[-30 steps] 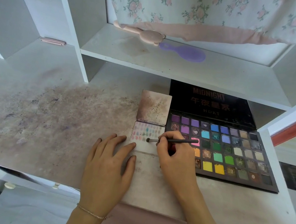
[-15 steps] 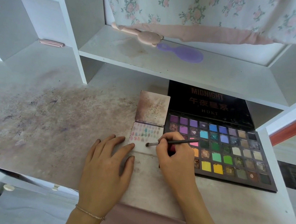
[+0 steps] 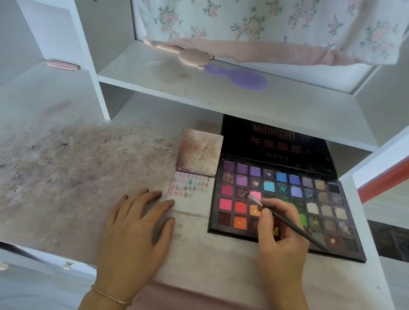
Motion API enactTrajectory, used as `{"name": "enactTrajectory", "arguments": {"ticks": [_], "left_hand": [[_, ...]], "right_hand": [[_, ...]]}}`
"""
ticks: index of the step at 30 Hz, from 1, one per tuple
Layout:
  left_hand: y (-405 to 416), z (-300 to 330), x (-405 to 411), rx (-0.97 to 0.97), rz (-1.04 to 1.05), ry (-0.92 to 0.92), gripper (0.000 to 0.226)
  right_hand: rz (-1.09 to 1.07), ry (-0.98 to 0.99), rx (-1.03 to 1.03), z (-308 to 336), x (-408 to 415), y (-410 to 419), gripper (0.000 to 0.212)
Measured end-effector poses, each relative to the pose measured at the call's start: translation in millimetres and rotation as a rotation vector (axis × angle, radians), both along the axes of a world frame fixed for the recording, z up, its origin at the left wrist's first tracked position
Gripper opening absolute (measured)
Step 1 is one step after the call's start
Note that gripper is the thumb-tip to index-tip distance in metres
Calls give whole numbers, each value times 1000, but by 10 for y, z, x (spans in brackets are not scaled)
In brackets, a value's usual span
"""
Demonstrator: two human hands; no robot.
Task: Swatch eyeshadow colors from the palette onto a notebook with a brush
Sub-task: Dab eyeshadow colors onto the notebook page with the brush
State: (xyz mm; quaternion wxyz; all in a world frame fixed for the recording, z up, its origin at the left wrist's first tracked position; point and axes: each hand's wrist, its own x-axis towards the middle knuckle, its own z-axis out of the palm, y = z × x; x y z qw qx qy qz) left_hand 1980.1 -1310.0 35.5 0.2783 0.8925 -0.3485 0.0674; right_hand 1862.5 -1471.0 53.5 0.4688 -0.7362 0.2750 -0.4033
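A black eyeshadow palette with many coloured pans lies open on the desk, its lid up at the back. Left of it a small notebook lies open, rows of colour swatches on its lower page. My right hand pinches a thin dark brush over the palette. The brush tip touches a light pink pan. My left hand lies flat on the desk, fingertips pressing the notebook's lower left corner.
The white desk is smeared with powder stains on its left half. A shelf above holds a purple hairbrush and a pink item. A floral cloth hangs behind. Shelf uprights stand at left.
My right hand has carried the brush rightwards from the notebook page to the palette, tip now on the pink pan. The left hand has stayed in place.
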Motion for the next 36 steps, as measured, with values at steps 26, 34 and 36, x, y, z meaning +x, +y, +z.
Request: {"name": "enactTrajectory", "arguments": {"ticks": [26, 34, 36], "left_hand": [[-497, -3, -389, -33, -58, -9, 44], [-496, -4, -391, -30, -56, -2, 44], [-497, -5, -393, -29, -58, 7, 45]], "right_hand": [[-128, 211, -73, -3, -560, -560, 36], [-148, 192, -92, -9, -551, -570, 37], [-158, 183, -89, -5, -552, -567, 38]]}}
